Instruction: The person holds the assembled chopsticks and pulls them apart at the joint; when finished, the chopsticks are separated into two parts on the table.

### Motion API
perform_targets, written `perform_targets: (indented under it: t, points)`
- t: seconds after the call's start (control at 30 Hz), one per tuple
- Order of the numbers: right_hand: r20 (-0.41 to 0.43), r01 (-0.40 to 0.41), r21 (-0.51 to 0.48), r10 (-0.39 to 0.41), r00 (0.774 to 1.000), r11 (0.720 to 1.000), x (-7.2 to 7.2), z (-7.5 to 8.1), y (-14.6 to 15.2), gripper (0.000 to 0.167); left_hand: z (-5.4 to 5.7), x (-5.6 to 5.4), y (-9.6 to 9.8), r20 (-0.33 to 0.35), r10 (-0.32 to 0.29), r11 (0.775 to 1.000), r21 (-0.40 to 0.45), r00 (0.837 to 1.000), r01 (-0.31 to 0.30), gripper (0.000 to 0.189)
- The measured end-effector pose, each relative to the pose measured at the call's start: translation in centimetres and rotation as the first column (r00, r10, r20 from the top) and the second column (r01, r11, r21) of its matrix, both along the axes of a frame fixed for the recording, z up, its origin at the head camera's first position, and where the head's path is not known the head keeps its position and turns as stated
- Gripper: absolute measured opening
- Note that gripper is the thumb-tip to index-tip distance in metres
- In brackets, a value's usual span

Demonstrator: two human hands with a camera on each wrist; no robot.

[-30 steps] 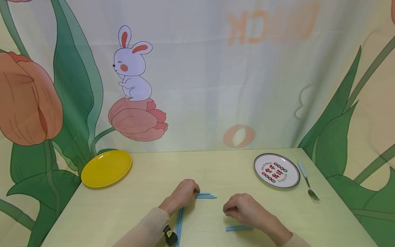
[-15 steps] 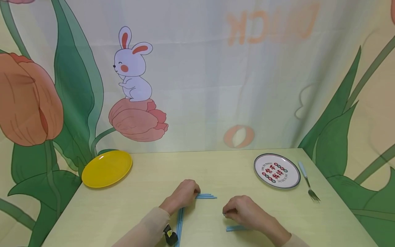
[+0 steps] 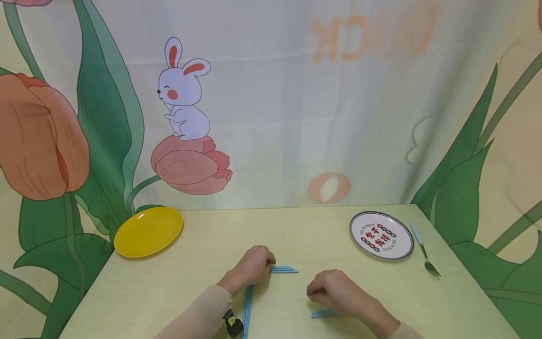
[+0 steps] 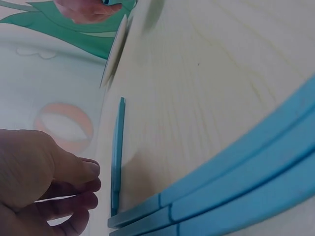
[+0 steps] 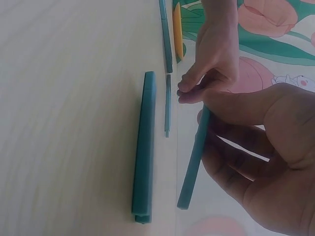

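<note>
My right hand [image 3: 336,291] pinches a short blue square-edged stick [image 5: 193,164] between thumb and fingers, seen best in the right wrist view. Below it, two short blue sticks [image 3: 322,313] lie side by side on the table, partly hidden by the hand in the head view. My left hand [image 3: 251,267], fingers loosely curled and with nothing visible in them, hovers at the left end of several short blue sticks [image 3: 284,270]. Under the left wrist, long blue sticks [image 3: 247,306] run toward the front edge; three show close up in the left wrist view.
A yellow plate [image 3: 148,232] lies at the back left of the table. At the back right are a white plate [image 3: 364,226] with red lettering and a fork [image 3: 425,252] with a pale blue handle. A printed curtain [image 3: 271,117] hangs behind.
The right hand has turned and shifted very slightly, covering more of the two sticks beneath it. The left hand stays nearly still.
</note>
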State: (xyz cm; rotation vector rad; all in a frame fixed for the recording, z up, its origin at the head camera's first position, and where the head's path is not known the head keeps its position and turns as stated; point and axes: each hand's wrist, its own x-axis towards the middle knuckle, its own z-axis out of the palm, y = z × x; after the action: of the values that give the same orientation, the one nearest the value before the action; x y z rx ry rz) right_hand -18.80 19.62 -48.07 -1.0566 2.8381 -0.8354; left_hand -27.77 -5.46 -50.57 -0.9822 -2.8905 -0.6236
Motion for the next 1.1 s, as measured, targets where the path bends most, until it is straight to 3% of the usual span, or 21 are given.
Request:
perform_targets:
  t: [0.4, 0.7, 1.1]
  points:
    - [0.000, -0.005, 0.018, 0.005, 1.000, 1.000, -0.2, -0.3, 0.2, 0.005, 2.3, 1.9, -0.8, -0.044, 0.005, 0.999, 0.038, 0.999, -0.003, 0.013]
    - [0.011, -0.008, 0.034, 0.007, 1.000, 0.999, -0.3, -0.6, 0.3, 0.006, 3.0, 3.1, -1.6, -0.057, 0.020, 0.999, 0.047, 0.998, -0.017, 0.012]
    - [0.012, -0.011, 0.046, 0.010, 1.000, 0.999, -0.2, -0.7, 0.3, 0.007, 3.5, 5.0, -3.3, -0.044, 0.026, 0.992, 0.126, 0.999, -0.020, 0.013]
